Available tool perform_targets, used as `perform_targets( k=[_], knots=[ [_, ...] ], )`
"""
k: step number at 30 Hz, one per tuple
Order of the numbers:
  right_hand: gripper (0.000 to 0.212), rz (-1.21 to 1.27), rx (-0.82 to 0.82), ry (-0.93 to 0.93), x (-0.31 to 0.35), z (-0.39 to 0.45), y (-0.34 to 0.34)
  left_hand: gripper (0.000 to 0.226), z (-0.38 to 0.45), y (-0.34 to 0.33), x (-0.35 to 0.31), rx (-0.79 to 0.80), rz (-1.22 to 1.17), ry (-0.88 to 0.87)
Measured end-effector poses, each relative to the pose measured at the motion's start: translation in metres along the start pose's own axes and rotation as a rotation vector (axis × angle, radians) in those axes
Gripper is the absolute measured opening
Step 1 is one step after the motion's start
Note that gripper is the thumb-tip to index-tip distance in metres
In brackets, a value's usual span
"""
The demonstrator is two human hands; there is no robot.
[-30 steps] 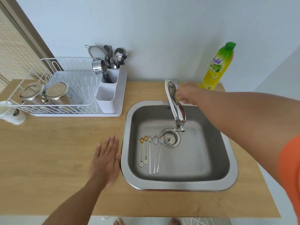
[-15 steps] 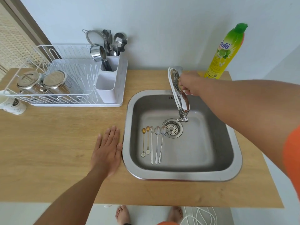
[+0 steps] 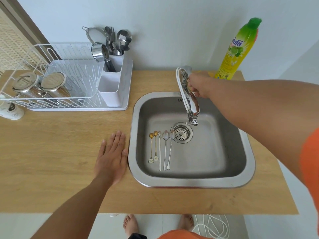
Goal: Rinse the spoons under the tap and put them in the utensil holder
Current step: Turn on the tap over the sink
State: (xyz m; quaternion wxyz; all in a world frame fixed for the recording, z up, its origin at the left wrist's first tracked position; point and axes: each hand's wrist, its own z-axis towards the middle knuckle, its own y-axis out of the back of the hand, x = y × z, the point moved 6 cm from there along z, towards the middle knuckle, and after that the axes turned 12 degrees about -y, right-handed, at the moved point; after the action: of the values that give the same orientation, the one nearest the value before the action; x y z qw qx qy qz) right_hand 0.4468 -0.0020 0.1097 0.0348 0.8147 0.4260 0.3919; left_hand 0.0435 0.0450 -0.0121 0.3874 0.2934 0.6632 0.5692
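Several spoons (image 3: 160, 149) lie side by side on the floor of the steel sink (image 3: 248, 168), left of the drain; two are gold with flower ends, three are silver. My right hand (image 3: 198, 85) grips the chrome tap (image 3: 190, 100) near its top, fingers curled round the handle. No water is visible. My left hand (image 3: 112, 156) rests flat on the wooden counter, just left of the sink rim. The white utensil holder (image 3: 112, 78) stands at the right end of the dish rack, its back compartment full of cutlery.
A white wire dish rack (image 3: 51, 83) with two steel jars lying in it sits at the back left. A white mug (image 3: 10, 111) stands at the left edge. A yellow-green dish soap bottle (image 3: 236, 50) stands behind the sink at right. A white cable lies on the floor.
The camera view has shifted slightly. My right hand has stayed on the tap and my left hand has stayed flat on the counter. The spoons have not moved.
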Motion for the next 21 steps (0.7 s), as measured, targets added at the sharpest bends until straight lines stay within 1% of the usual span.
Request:
perform_targets(
  k=[2,3,5,7,9,14,18,21],
  knots=[
    [0.028,0.003,-0.014,-0.042,0.000,-0.005,0.000,0.061,0.000,0.000,0.000,-0.005,0.001,-0.001],
    [0.030,-0.008,0.006,-0.054,-0.001,-0.009,-0.001,0.062,0.000,0.000,0.000,-0.004,0.003,-0.001],
    [0.033,-0.028,0.064,-0.043,0.001,-0.010,-0.005,0.062,0.000,0.000,0.000,-0.006,0.002,0.000],
    [0.034,-0.001,0.045,-0.035,0.000,-0.008,-0.003,0.061,0.000,-0.001,0.000,-0.008,0.001,-0.001],
    [0.034,-0.007,0.063,-0.038,0.000,-0.008,-0.003,0.061,0.000,-0.001,0.000,-0.013,-0.002,-0.002],
    [0.028,0.082,0.036,-0.075,0.008,-0.007,0.000,0.062,-0.001,-0.001,0.001,-0.015,0.000,-0.004],
    [0.020,0.064,-0.001,-0.037,0.012,-0.007,0.002,0.063,0.000,0.000,0.000,-0.017,-0.002,0.001],
    [0.019,0.028,-0.023,-0.005,0.012,-0.006,0.003,0.063,-0.001,0.000,0.000,-0.020,-0.010,0.001]
  ],
)
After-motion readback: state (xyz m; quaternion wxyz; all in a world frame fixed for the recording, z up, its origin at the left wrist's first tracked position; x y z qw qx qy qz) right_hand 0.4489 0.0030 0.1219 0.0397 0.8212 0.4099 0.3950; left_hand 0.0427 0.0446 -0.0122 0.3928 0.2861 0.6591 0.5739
